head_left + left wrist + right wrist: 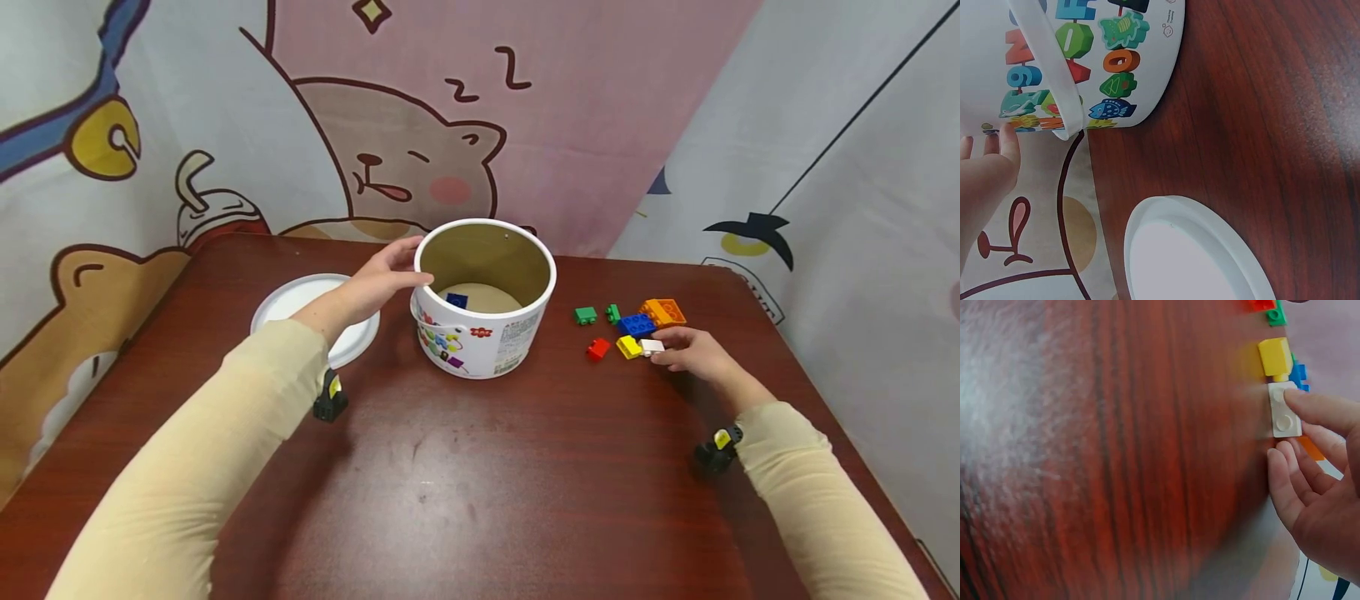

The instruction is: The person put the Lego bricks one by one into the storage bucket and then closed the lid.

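My left hand [381, 275] holds the white bucket [480, 346] at its left side, thumb over the rim and fingers along the outer wall. Inside the bucket lies a dark blue brick [456, 300]. In the left wrist view, fingertips [1010, 140] touch the printed wall near the bucket's handle [1054, 62]. Over on the right, my right hand [701, 358] pinches a white brick [1284, 411] with two studs. Beside that brick lies a yellow brick [628, 347], with a blue brick [636, 325] and orange bricks [663, 312] just behind.
A red brick [597, 349] and two green bricks [585, 316] lie between the bucket and the other bricks. The round white lid [352, 343] rests on the brown table [480, 483] under my left forearm. A printed cloth [600, 125] hangs behind the table.
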{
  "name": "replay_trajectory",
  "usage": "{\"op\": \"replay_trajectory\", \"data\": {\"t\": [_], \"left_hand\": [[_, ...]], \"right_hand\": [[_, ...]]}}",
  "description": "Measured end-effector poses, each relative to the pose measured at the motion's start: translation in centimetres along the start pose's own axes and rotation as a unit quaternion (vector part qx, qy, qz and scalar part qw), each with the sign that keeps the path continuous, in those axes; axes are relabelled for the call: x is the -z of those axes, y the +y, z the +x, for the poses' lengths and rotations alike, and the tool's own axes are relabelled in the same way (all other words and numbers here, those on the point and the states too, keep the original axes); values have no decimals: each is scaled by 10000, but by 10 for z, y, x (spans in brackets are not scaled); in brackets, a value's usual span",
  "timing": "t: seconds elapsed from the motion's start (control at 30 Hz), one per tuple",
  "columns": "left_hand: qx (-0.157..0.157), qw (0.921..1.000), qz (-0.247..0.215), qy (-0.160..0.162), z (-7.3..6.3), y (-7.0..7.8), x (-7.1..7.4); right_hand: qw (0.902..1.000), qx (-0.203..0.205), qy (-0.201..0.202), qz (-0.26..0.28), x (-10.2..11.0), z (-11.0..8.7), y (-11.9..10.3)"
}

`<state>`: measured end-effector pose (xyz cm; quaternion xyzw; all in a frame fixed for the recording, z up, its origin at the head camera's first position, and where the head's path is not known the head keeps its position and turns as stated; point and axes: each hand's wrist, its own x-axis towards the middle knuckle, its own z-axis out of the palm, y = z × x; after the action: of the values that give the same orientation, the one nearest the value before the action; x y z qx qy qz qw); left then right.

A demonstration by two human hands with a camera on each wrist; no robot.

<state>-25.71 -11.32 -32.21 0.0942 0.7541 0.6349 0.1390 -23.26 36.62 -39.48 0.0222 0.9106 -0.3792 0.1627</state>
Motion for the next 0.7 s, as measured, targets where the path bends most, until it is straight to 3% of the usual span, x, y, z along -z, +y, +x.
{"op": "replay_trajectory", "data": {"t": [0.27,0.7], "left_hand": [[1,10000,-5,-30,0,1,-1],[71,10000,30,27,0,-1,0]], "right_hand": [[9977,204,421,-494,-2,2,3],[9995,-101,294,-87,4,-9,-5]]}}
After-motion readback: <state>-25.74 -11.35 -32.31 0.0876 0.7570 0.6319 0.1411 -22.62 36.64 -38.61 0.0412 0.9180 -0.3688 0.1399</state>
